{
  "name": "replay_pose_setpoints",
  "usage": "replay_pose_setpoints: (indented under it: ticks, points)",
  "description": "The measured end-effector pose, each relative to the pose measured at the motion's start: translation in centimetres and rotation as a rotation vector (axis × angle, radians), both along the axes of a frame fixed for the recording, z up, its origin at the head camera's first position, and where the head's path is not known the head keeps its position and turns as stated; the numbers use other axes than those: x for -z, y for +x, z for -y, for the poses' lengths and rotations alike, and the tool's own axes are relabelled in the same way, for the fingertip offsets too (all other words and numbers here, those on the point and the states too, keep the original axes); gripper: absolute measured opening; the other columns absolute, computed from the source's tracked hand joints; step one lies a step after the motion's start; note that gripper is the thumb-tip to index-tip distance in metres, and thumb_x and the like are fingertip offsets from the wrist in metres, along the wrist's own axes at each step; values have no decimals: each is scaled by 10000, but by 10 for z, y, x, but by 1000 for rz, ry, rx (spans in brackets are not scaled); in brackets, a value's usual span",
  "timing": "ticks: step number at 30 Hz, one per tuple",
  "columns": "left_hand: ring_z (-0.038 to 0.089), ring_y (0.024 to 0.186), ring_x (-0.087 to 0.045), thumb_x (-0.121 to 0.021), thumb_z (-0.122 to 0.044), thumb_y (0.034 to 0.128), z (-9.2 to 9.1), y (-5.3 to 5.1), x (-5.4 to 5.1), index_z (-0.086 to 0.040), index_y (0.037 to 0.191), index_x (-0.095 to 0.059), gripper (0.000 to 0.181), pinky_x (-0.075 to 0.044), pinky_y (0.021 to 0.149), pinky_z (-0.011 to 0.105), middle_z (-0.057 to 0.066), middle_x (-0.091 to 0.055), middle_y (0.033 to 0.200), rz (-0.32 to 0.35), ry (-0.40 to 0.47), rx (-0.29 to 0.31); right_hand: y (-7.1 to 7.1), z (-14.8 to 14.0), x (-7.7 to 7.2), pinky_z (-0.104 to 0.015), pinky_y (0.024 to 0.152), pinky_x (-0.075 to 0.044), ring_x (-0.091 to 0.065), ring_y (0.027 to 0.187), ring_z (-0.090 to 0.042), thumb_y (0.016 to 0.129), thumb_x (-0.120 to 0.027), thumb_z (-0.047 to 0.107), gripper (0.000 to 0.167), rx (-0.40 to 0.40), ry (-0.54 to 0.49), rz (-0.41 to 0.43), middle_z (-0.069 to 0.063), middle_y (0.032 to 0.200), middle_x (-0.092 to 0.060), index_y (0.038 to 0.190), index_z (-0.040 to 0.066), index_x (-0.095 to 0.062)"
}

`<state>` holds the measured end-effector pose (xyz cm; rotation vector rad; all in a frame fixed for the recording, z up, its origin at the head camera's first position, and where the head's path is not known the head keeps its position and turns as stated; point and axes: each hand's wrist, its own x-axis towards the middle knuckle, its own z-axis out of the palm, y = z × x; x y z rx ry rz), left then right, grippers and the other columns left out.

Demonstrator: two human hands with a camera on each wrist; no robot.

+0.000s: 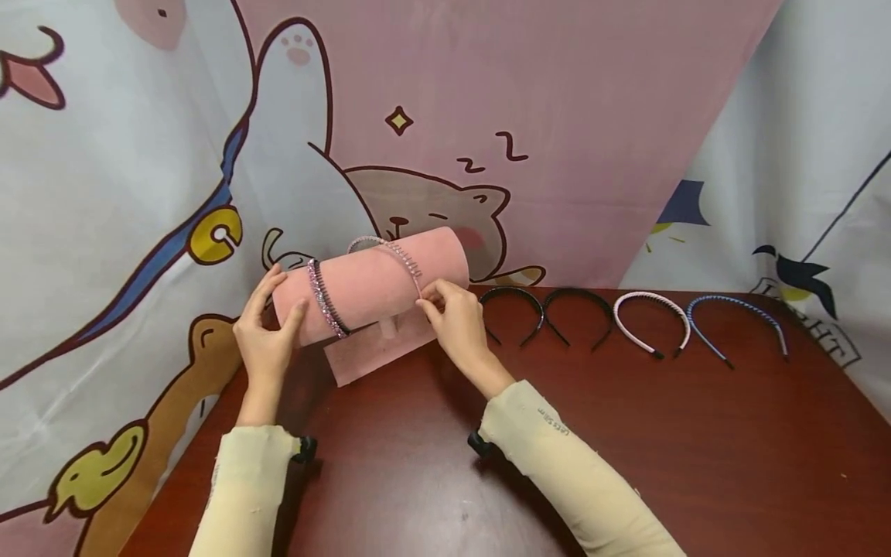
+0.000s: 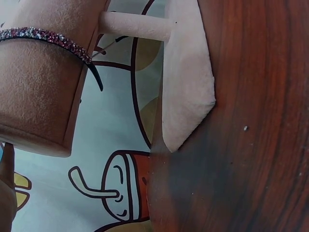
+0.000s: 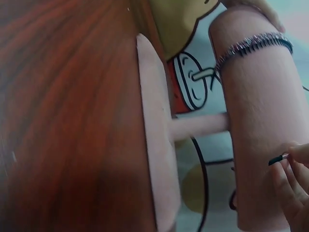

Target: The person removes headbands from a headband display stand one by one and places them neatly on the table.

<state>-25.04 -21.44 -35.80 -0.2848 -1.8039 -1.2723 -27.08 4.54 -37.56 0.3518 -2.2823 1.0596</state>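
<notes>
A pink plush headband stand (image 1: 358, 288) has a thick horizontal roll on a short post over a flat base (image 2: 186, 87). My left hand (image 1: 266, 336) holds the roll's left end, thumb on the front and fingers around the end. Near that end, a glittery headband (image 1: 323, 298) with dark teeth wraps the roll. Farther right, a pink toothed headband (image 1: 406, 259) arches over the roll. Its near end is pinched between the thumb and fingers of my right hand (image 1: 455, 321); in the right wrist view its dark tip (image 3: 276, 160) sticks out from the fingertips.
On the dark red wooden table (image 1: 626, 449), several headbands stand in a row to the right: two black, a pale pink one (image 1: 650, 300) and a blue one (image 1: 738, 302). A cartoon-printed cloth (image 1: 557, 116) hangs behind and at the sides.
</notes>
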Motion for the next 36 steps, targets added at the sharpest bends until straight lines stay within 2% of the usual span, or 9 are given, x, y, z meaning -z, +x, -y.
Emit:
replay_pose_setpoints:
  ticks: [4, 10, 15, 19, 22, 29, 32, 36]
  points:
    - [226, 1279, -608, -766, 5, 799, -1, -1, 1, 45, 1184, -691, 394, -438, 1057, 153, 209, -653, 1315, 0, 5, -3, -3, -15, -10, -380, 705, -545, -712, 728, -134, 874, -762, 206, 112, 22, 2, 0, -15, 836, -758, 911, 115, -710]
    - [250, 1288, -598, -762, 0, 806, -2, -5, -4, 51, 1191, -686, 396, -427, 1085, 178, 193, -653, 1324, 7, 7, 18, -17, -42, -33, -394, 714, -539, -717, 726, -179, 877, -761, 184, 121, 54, -11, 30, -52, 848, -772, 932, 89, -711]
    - [228, 1299, -593, -768, -28, 814, -1, -6, -4, 46, 1192, -686, 395, -427, 1094, 192, 190, -648, 1332, 17, 10, 18, -28, -60, -40, -407, 701, -534, -709, 713, -224, 897, -743, 184, 116, 95, -28, 83, -81, 854, -770, 937, 79, -712]
    - [221, 1301, -592, -771, -39, 809, 0, -4, -2, 42, 1185, -692, 392, -436, 1086, 192, 191, -651, 1327, 19, 19, 6, -33, -72, -35, -426, 753, -539, -727, 759, -249, 905, -732, 178, 122, 145, -44, 142, -99, 882, -773, 956, 68, -714]
    - [222, 1299, -595, -771, -51, 809, 0, -2, -2, 41, 1181, -695, 391, -437, 1088, 199, 189, -654, 1323, 21, 19, 1, -36, -80, -28, -379, 761, -537, -726, 729, -215, 911, -724, 178, 130, 182, -73, 191, -100, 886, -777, 975, 66, -712]
    - [160, 1277, -609, -775, -95, 819, -2, -3, -5, 44, 1183, -692, 399, -447, 1075, 203, 175, -658, 1323, 24, 20, 0, -40, -107, -17, -147, 574, -461, -552, 534, 59, 910, -719, 150, 123, 235, -161, 229, -137, 887, -771, 973, 45, -704]
    - [151, 1277, -608, -776, -106, 820, -2, -3, -5, 51, 1183, -690, 405, -444, 1086, 217, 175, -658, 1323, 25, 27, 3, -39, -119, -13, -88, 529, -434, -537, 512, 86, 908, -718, 139, 126, 245, -182, 224, -165, 894, -768, 968, 29, -701]
    - [158, 1287, -602, -781, -117, 821, -1, 0, -1, 54, 1183, -689, 411, -444, 1096, 238, 163, -658, 1329, 44, 46, 8, -33, -135, -6, -70, 502, -454, -567, 499, 75, 905, -715, 119, 127, 245, -227, 241, -201, 904, -758, 963, 8, -694]
